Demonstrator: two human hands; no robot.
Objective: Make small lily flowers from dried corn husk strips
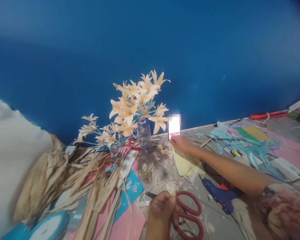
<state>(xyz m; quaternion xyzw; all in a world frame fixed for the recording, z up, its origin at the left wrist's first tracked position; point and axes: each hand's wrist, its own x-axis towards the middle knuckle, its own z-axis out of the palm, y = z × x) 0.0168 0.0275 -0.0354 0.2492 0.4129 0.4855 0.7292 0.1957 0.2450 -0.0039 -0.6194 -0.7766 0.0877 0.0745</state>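
My right hand (182, 144) reaches forward, fingers curled at the lower edge of a lit phone (174, 128) standing near the wall. Close to me, my left hand (162, 209) is closed in a pinch; a small pale scrap shows at its fingertips, too unclear to name. Red-handled scissors (199, 204) lie beside and partly behind that hand, their dark blade poking out on its left. Beyond, pale lily-like flowers (126, 110) on blue stems stand in a clear plastic bottle (145, 136).
Dried corn husks (95, 186) and a blue ribbon roll (50, 226) spread over the left. A blue glue gun (218, 195) with its cord lies under my right forearm. Light-blue ribbon strips (257, 150) and coloured sheets cover the right. A blue wall (150, 40) closes the back.
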